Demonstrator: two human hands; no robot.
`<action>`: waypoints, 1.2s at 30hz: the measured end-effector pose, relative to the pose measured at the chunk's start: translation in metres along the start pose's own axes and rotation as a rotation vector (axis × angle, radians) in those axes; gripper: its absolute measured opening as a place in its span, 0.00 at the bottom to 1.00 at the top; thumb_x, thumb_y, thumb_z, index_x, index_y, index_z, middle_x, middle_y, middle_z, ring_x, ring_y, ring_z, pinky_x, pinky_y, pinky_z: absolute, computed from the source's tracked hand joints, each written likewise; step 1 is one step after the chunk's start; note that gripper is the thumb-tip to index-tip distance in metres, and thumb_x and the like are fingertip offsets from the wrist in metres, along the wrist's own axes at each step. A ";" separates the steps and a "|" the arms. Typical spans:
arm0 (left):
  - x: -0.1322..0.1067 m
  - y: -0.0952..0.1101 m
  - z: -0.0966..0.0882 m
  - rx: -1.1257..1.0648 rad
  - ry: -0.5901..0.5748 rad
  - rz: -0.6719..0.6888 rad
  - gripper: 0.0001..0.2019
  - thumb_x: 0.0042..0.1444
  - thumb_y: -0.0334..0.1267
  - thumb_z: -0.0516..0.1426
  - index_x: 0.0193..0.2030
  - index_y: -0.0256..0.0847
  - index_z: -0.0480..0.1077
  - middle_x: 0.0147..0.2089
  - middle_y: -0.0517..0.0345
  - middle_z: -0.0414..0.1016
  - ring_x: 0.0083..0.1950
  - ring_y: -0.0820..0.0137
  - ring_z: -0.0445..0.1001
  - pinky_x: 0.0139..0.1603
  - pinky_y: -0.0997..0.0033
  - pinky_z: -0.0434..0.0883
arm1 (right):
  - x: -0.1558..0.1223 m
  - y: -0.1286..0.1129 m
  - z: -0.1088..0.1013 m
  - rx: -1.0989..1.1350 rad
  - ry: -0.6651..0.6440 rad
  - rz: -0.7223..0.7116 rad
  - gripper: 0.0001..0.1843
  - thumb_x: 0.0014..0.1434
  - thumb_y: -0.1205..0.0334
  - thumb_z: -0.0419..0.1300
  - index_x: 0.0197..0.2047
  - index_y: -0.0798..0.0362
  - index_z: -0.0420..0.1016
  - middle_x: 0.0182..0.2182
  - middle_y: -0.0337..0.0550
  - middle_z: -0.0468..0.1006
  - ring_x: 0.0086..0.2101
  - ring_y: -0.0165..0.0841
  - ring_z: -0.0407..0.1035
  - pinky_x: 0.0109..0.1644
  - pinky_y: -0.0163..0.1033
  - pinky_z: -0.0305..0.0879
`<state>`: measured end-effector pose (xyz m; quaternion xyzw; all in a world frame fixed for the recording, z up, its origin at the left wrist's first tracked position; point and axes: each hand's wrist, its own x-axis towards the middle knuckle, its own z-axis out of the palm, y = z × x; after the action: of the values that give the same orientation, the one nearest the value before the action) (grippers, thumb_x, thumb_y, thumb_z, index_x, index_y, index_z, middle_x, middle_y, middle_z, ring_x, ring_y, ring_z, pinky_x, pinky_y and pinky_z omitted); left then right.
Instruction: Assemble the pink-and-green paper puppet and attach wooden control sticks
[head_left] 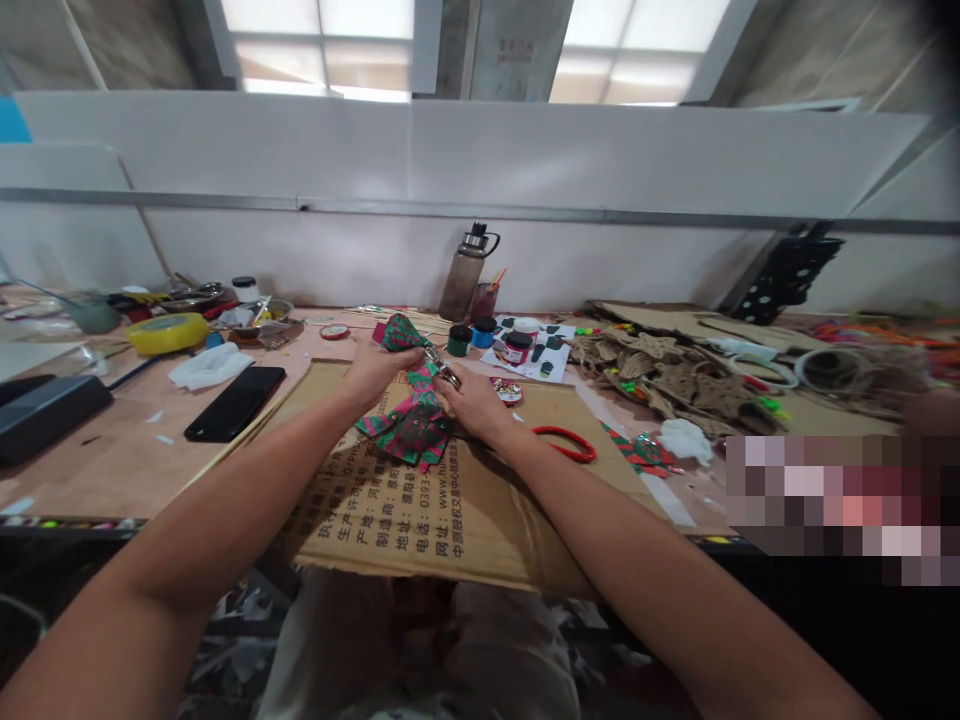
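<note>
A small green and pink patterned cloth ornament (416,428), shaped like a doll with a flared skirt, is held above the printed cardboard sheet (360,540). My left hand (379,368) is closed around its upper part. My right hand (474,402) pinches at the metal clasp (444,370) on the ornament's right side; fingertips of both hands are partly hidden. Beside my right wrist, on the cardboard, lies a red loop handle (570,443) that looks like scissors, the rest covered by the arm. A small round tin (507,390) with bits inside sits just beyond my right hand.
Paint jars (517,347) and a bottle (463,275) stand behind my hands. On the left lie a phone (236,403), white stuffing (210,366) and yellow tape (168,333). Brown woven stars (667,365) pile up at right, near a blurred-out patch beside another person.
</note>
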<state>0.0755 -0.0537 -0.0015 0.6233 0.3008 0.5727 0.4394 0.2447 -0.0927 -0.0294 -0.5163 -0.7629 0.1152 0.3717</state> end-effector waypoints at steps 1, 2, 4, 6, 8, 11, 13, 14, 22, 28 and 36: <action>-0.001 0.001 0.001 0.003 0.013 0.006 0.10 0.40 0.38 0.67 0.24 0.36 0.71 0.25 0.62 0.72 0.27 0.74 0.68 0.34 0.72 0.68 | 0.000 0.000 0.000 0.003 -0.001 -0.002 0.17 0.65 0.55 0.52 0.50 0.54 0.73 0.44 0.50 0.78 0.46 0.41 0.70 0.50 0.42 0.61; -0.001 0.001 0.002 0.010 0.025 0.014 0.10 0.40 0.37 0.67 0.24 0.36 0.71 0.24 0.63 0.71 0.26 0.75 0.67 0.34 0.73 0.68 | -0.001 -0.001 0.001 0.000 0.001 -0.003 0.17 0.65 0.54 0.52 0.50 0.54 0.73 0.44 0.51 0.78 0.46 0.41 0.70 0.50 0.42 0.61; -0.003 0.001 0.004 0.023 0.052 0.020 0.09 0.40 0.35 0.66 0.22 0.36 0.70 0.23 0.64 0.70 0.26 0.76 0.66 0.33 0.74 0.67 | -0.002 -0.002 0.001 -0.023 0.005 -0.006 0.17 0.65 0.53 0.52 0.49 0.55 0.73 0.44 0.52 0.78 0.46 0.41 0.71 0.50 0.43 0.61; -0.004 0.000 0.006 0.022 0.081 0.008 0.08 0.39 0.34 0.66 0.22 0.36 0.70 0.23 0.63 0.70 0.26 0.75 0.66 0.32 0.74 0.67 | -0.003 -0.002 0.001 -0.048 0.010 -0.015 0.18 0.65 0.53 0.52 0.50 0.55 0.73 0.45 0.53 0.78 0.47 0.42 0.70 0.50 0.42 0.61; -0.004 -0.002 0.007 0.002 0.095 -0.019 0.08 0.39 0.34 0.66 0.23 0.35 0.70 0.23 0.62 0.71 0.26 0.75 0.67 0.32 0.73 0.67 | -0.003 -0.003 0.000 -0.059 0.013 -0.031 0.18 0.64 0.53 0.53 0.50 0.55 0.73 0.45 0.52 0.78 0.47 0.41 0.70 0.50 0.42 0.62; -0.002 -0.002 0.005 -0.064 0.095 -0.050 0.10 0.37 0.35 0.67 0.23 0.35 0.70 0.24 0.61 0.72 0.27 0.74 0.69 0.32 0.73 0.68 | -0.001 -0.003 -0.003 -0.056 0.034 -0.041 0.18 0.64 0.54 0.54 0.50 0.55 0.73 0.43 0.52 0.79 0.45 0.40 0.71 0.48 0.41 0.62; 0.001 0.000 0.003 -0.145 0.079 -0.081 0.12 0.37 0.37 0.68 0.25 0.35 0.70 0.25 0.60 0.72 0.27 0.74 0.70 0.31 0.73 0.69 | 0.000 0.000 -0.004 -0.058 0.055 -0.034 0.16 0.62 0.56 0.56 0.48 0.55 0.74 0.41 0.50 0.79 0.42 0.39 0.71 0.46 0.40 0.62; 0.002 0.002 0.001 -0.192 0.067 -0.099 0.12 0.37 0.38 0.68 0.25 0.35 0.70 0.25 0.60 0.72 0.27 0.74 0.70 0.31 0.73 0.68 | 0.001 0.001 -0.005 -0.061 0.064 -0.032 0.15 0.61 0.58 0.57 0.48 0.55 0.74 0.40 0.49 0.79 0.40 0.38 0.71 0.45 0.40 0.62; 0.002 -0.003 -0.006 0.108 -0.104 -0.258 0.09 0.38 0.37 0.65 0.24 0.35 0.71 0.23 0.61 0.69 0.24 0.75 0.66 0.26 0.75 0.63 | 0.005 0.010 -0.018 0.146 0.294 0.151 0.14 0.55 0.53 0.59 0.39 0.54 0.73 0.28 0.40 0.73 0.30 0.33 0.65 0.37 0.38 0.61; -0.002 -0.016 0.001 0.528 -0.331 0.004 0.05 0.41 0.32 0.56 0.17 0.37 0.66 0.17 0.66 0.60 0.20 0.78 0.54 0.23 0.74 0.49 | 0.002 0.002 -0.026 0.237 0.302 0.000 0.21 0.53 0.51 0.60 0.46 0.55 0.72 0.26 0.36 0.68 0.27 0.31 0.62 0.35 0.37 0.59; -0.001 -0.006 0.000 0.629 -0.322 0.133 0.06 0.37 0.28 0.57 0.16 0.39 0.65 0.16 0.67 0.59 0.22 0.76 0.54 0.25 0.72 0.47 | 0.001 -0.002 -0.028 0.195 0.311 0.029 0.11 0.53 0.53 0.55 0.31 0.53 0.69 0.26 0.40 0.71 0.28 0.32 0.63 0.35 0.37 0.59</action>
<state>0.0762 -0.0526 -0.0072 0.8286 0.3478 0.3738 0.2295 0.2625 -0.0986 -0.0082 -0.5005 -0.6740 0.1129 0.5316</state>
